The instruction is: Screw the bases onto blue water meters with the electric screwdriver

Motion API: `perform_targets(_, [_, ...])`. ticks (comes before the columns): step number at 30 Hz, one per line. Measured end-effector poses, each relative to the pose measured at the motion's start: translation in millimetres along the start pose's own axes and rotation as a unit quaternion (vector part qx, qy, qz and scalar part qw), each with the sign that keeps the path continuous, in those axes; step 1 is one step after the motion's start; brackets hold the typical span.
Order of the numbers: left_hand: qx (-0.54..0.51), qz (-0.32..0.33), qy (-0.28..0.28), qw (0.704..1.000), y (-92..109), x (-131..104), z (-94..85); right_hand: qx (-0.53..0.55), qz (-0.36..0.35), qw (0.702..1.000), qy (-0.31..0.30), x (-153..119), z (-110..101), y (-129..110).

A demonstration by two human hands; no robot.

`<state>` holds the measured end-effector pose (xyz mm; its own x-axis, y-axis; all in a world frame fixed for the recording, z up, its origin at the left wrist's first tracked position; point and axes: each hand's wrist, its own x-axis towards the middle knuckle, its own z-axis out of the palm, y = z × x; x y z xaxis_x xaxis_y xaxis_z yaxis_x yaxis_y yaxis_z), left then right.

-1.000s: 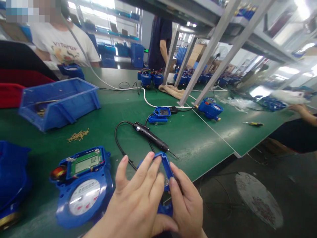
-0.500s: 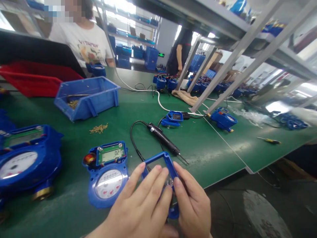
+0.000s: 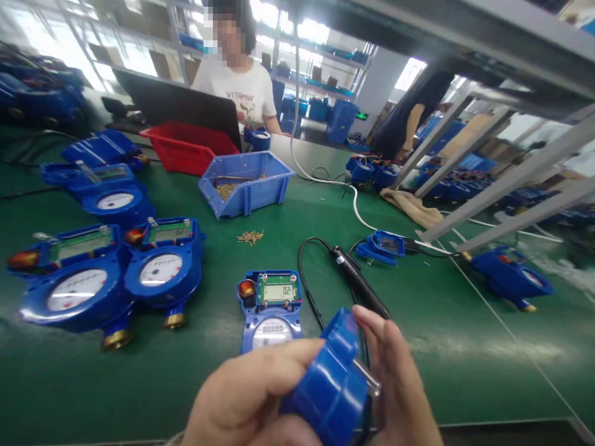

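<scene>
My left hand [image 3: 251, 396] is closed round a blue plastic meter cover [image 3: 328, 390], tilted on its side. A clear or shiny pin-like part [image 3: 368, 379] sticks out from the cover's right side. Beside it is my right hand [image 3: 402, 378], fingers stretched out, the fingertips at the cover's upper edge; its thumb is hidden. Behind my left hand lies a water meter [image 3: 272, 331] with its circuit board and lit display bare, its lower part hidden. A black electric screwdriver [image 3: 360, 282] rests on the green table, its tip hidden behind my right hand.
Several blue water meters [image 3: 160, 272] stand at the left. Loose brass screws [image 3: 251, 237] lie before a blue bin [image 3: 260, 186] of screws, near a red bin [image 3: 179, 148]. Another blue cover [image 3: 382, 246] sits right of centre. Metal shelf legs [image 3: 493, 179] rise at the right. A person [image 3: 237, 87] is across the table.
The cover has been turned from lying face-up under both hands to standing on its side in my left hand. My right hand has opened out flat. The view has swung left.
</scene>
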<state>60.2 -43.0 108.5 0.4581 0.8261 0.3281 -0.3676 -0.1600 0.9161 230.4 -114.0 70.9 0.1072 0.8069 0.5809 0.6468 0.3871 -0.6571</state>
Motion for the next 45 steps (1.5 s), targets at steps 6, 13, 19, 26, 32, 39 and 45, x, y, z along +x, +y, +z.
perform_targets(6, [-0.177,-0.135,0.094,0.970,-10.3,-9.9,-13.8,-0.082,-0.117,0.990,-0.017,18.3,40.7,2.7])
perform_targets(13, [0.163,-0.060,0.336,0.926,-54.1,-10.4,-66.5,-0.126,-0.066,0.988,-0.056,52.4,26.7,22.0])
perform_targets(19, [0.031,-0.215,0.237,0.947,-86.1,25.1,-71.8,-0.086,-0.035,0.982,-0.166,86.7,30.3,30.9])
perform_targets(26, [-0.244,-0.245,0.205,0.916,-98.5,31.7,-70.5,-0.100,-0.064,0.951,-0.285,102.5,45.8,27.8])
perform_targets(32, [-0.275,-0.239,0.199,0.910,-99.3,29.4,-73.2,-0.090,-0.053,0.943,-0.317,106.6,46.2,28.3])
perform_targets(39, [-0.251,-0.236,0.186,0.920,-100.7,30.3,-73.0,-0.092,-0.034,0.936,-0.338,108.1,44.5,29.0])
perform_targets(45, [-0.217,-0.209,0.164,0.939,-100.4,26.1,-75.0,-0.114,-0.007,0.923,-0.368,112.4,40.9,29.1])
